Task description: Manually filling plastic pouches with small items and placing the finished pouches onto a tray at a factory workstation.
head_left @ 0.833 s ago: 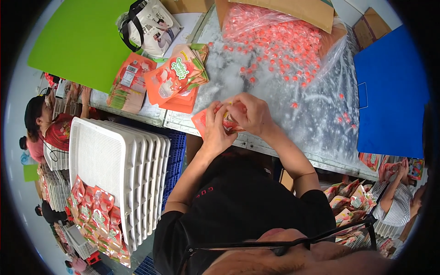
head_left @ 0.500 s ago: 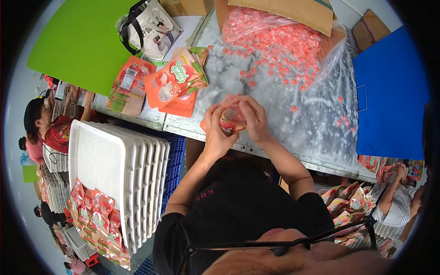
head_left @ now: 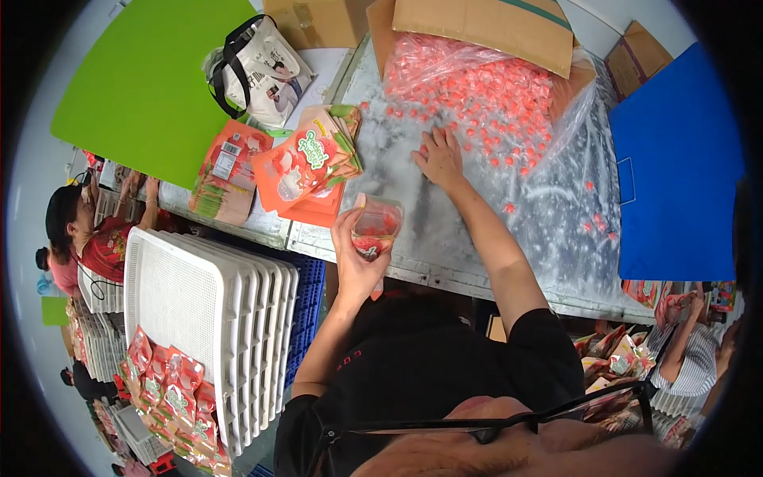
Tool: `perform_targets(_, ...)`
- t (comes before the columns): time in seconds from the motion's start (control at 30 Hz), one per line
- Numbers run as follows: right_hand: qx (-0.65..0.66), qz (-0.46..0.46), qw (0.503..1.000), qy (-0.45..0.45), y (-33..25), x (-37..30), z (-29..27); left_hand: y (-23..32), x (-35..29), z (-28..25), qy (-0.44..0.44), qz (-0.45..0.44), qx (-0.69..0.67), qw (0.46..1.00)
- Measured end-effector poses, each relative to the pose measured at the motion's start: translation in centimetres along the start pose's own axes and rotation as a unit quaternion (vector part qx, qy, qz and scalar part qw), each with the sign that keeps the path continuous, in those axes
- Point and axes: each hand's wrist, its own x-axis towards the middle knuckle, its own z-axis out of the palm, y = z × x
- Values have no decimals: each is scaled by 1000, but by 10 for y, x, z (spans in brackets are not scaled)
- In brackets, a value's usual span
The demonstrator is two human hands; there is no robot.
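My left hand (head_left: 359,258) grips a red pouch (head_left: 377,226) near the table's front edge. The pouch's mouth is spread, and small red pieces show inside it. Farther out, my right hand (head_left: 442,161) reaches over the tabletop with its fingers apart and bent down, at the near-left fringe of the loose red sweets (head_left: 494,143). Some red shows by its fingertips; whether they touch a sweet is unclear. Behind the sweets, a tipped cardboard box (head_left: 485,22) with a clear plastic liner spills a large heap of them. Flat printed pouches (head_left: 306,159) lie stacked left of my hands.
A white tote bag (head_left: 266,70) with black handles stands at the back left, beside a green panel (head_left: 151,87). A blue panel (head_left: 675,175) stands right. Stacked white trays (head_left: 179,278) carry filled pouches (head_left: 179,389) at the lower left. Other people work at both sides.
My right hand has left the pouch and moved forward to the sweets. My left hand now holds the pouch alone, slightly left of before, with its mouth facing up.
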Motion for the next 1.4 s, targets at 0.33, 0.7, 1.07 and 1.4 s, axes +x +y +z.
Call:
perform_targets(0.33,89,-46,995,-12,-8,-114,-71,-3,1,4,-29,11,-8,999)
perform_targets(0.7,60,109,991,-48,72,-151,-109,-3,-6,4,-33,5,-28,999)
perform_targets(1.07,122,30,992,-29,74,-111,-85,-6,-10,2,-33,12,-18,999)
perform_targets(1.4,68,8,997,26,67,-112,-96,-6,-7,6,-44,23,-20,999)
